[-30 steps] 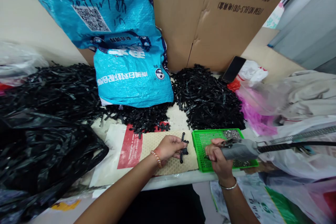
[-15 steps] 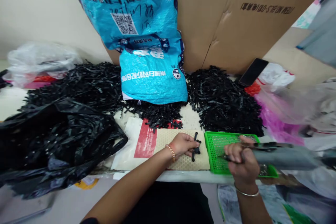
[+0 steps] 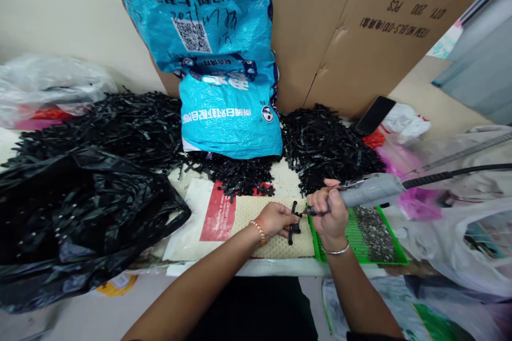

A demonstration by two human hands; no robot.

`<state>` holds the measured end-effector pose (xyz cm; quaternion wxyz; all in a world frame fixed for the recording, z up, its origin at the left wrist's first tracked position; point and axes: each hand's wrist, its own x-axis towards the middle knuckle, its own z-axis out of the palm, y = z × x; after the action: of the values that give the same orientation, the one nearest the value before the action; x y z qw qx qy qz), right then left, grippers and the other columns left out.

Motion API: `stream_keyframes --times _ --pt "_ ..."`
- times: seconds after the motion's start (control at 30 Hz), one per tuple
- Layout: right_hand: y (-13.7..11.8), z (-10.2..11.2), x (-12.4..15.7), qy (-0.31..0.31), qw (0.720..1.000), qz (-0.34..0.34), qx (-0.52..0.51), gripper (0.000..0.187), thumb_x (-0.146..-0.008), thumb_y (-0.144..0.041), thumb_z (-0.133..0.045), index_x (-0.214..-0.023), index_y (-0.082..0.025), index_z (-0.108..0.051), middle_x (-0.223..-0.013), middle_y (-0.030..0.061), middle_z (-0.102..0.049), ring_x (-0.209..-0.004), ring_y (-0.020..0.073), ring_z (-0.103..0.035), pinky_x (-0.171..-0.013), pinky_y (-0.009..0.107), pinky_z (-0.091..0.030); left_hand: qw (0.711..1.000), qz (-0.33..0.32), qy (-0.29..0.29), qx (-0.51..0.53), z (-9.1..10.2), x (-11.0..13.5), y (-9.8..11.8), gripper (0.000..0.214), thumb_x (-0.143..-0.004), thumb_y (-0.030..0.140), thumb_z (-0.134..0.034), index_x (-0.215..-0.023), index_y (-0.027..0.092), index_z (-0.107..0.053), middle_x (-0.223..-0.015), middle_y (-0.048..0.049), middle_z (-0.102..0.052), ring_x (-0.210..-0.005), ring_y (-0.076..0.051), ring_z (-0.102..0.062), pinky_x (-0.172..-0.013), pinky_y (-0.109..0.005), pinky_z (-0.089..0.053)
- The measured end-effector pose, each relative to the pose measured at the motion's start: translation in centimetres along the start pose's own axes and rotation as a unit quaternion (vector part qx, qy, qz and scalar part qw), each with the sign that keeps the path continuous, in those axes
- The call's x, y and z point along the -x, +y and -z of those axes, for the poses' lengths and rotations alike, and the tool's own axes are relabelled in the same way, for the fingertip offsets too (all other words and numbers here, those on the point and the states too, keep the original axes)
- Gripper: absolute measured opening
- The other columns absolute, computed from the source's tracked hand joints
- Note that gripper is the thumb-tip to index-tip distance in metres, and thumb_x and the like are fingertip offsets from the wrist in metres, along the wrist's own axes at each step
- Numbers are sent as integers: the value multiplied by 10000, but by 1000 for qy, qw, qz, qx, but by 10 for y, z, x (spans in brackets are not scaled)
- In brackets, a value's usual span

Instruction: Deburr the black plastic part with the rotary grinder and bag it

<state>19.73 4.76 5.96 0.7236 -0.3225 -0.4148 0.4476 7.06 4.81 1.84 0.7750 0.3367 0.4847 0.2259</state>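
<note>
A: Left hand [image 3: 276, 219]?
B: It's on the black cross-shaped part [image 3: 294, 222]. Fingers [image 3: 288, 218] are closed on its left side, pinning it flat on the honeycomb mat [image 3: 250, 218]. My guess is the mat is there for grip, so the part won't skid.
A: Right hand [image 3: 330, 212]?
B: Fingers are wrapped tight round the grey driver [image 3: 370, 190], low near the nose. The tip is at the part's upper end, touching as far as I can tell. Holding it that far forward probably steadies the tip. The cable [image 3: 452, 172] runs off toward 3 o'clock, clear of the work.
A: Where's the part on the bench [image 3: 285, 178]?
B: Near edge, centre, straight in front of the person. The green tray [image 3: 376, 262] is just beside the mat at the part's 3 o'clock, with screws [image 3: 374, 229] heaped in its right half. I'd say it's parked by the driver hand for short reach.
A: Rest, quick.
B: From the part: left pile [image 3: 120, 128] of black pieces at 10, right pile [image 3: 328, 144] at 1, blue sack [image 3: 228, 64] upright at 12 against the cardboard [image 3: 360, 26]. Black plastic bag [image 3: 80, 213] at 9, phone [image 3: 375, 115] at 2.
</note>
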Motion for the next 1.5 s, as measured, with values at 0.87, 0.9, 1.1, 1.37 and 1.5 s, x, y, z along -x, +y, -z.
stream_keyframes --times 0.87,0.9,1.1,1.37,1.5 --pt "8 0 3 -1 1000 9 18 297 -864 -448 -739 -963 -217 -582 -482 -92 -337 -411 120 -279 -486 231 -358 1000 0 -1 -4 0 2 1 198 -806 156 -750 -721 79 -588 -699 -69 -646 -533 -118 -578 -476 -186 -492" --pt "8 0 4 -4 1000 12 22 291 -871 -448 -735 -963 -219 -582 -483 -91 -337 -411 122 -281 -487 235 -360 1000 0 0 -3 0 1 0 218 -791 173 -771 -719 80 -587 -698 -69 -646 -536 -121 -580 -477 -190 -496" --pt "12 1 8 -38 998 28 46 258 -914 -446 -700 -979 -230 -574 -495 -86 -340 -413 127 -298 -492 245 -373 1000 0 2 1 0 0 -1 257 -770 199 -793 -697 83 -575 -656 -55 -627 -528 -128 -580 -484 -207 -512" --pt "16 10 10 -117 993 16 30 156 -960 -348 -654 -961 -227 -556 -508 -92 -355 -409 111 -308 -492 223 -377 1000 -4 9 -15 -1 2 -1 236 -752 140 -778 -658 83 -569 -654 -52 -625 -537 -124 -585 -463 -173 -476" --pt "21 11 8 -155 988 -9 16 160 -955 -348 -651 -947 -221 -555 -498 -100 -337 -390 101 -285 -474 217 -352 1000 -19 9 -21 0 1 -3 280 -707 168 -822 -623 83 -569 -625 -42 -609 -523 -122 -574 -462 -174 -467"
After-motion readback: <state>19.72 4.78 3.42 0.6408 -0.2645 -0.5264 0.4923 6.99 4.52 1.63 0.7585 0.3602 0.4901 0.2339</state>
